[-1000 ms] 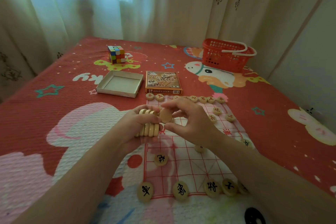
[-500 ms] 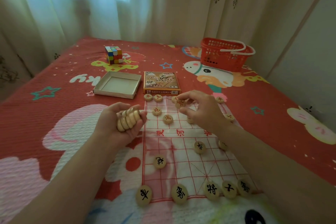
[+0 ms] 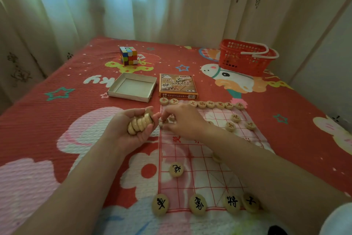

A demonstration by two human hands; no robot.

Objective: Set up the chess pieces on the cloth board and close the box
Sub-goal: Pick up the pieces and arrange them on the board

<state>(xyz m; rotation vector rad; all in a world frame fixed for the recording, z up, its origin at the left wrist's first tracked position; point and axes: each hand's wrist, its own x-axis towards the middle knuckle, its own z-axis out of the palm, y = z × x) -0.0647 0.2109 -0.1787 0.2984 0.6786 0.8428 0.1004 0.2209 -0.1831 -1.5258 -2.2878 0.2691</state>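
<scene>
Gripping a stack of wooden pieces point(image 3: 140, 125) in the left hand point(image 3: 128, 134), fingers curled snug round it, just off the left edge of the cloth board point(image 3: 200, 179). Pinching one more piece point(image 3: 161, 122) between thumb and fingers of the right hand point(image 3: 183, 120), low at the board's far-left side. Leaving the open box point(image 3: 132, 87) and its lid point(image 3: 178, 86) parked on the bed point(image 3: 72, 112) beyond.
</scene>
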